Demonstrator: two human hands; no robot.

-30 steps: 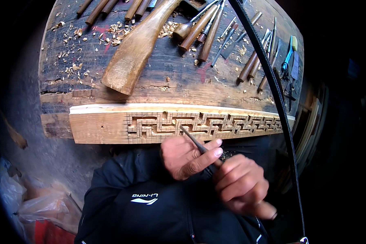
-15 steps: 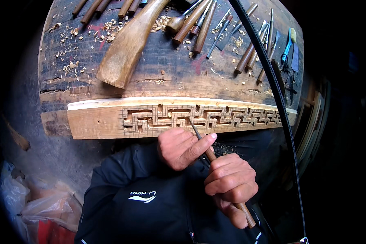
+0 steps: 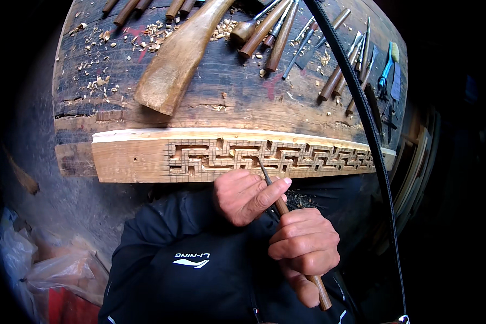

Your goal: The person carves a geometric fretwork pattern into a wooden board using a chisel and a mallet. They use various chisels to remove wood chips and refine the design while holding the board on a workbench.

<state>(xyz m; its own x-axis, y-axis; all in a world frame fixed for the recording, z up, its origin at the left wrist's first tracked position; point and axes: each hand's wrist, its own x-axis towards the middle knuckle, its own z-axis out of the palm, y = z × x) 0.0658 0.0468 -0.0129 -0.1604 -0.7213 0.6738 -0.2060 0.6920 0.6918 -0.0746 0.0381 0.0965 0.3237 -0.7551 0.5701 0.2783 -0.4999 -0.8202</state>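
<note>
A pale wooden board (image 3: 124,162) carved with a stepped geometric fretwork over a pencilled grid lies along the bench's near edge. My left hand (image 3: 245,200) rests against the board's lower edge, its fingers closed about the shaft of a chisel. The chisel (image 3: 264,174) is slim, with a dark blade and a wooden handle, its tip set in a recess near the middle of the pattern. My right hand (image 3: 303,243) is wrapped round the handle, whose end sticks out below the fist.
A large wooden mallet (image 3: 167,81) lies on the worn bench (image 3: 108,102) among shavings and several carving tools (image 3: 278,40). A blue brush (image 3: 387,70) is at the right. A black cord (image 3: 362,102) crosses the right side. Plastic sheeting (image 3: 48,259) lies at lower left.
Since a second ago, my right hand has moved a little up and left along with the chisel, tilting it steeper. My left hand has risen slightly in the picture, as have board and bench.
</note>
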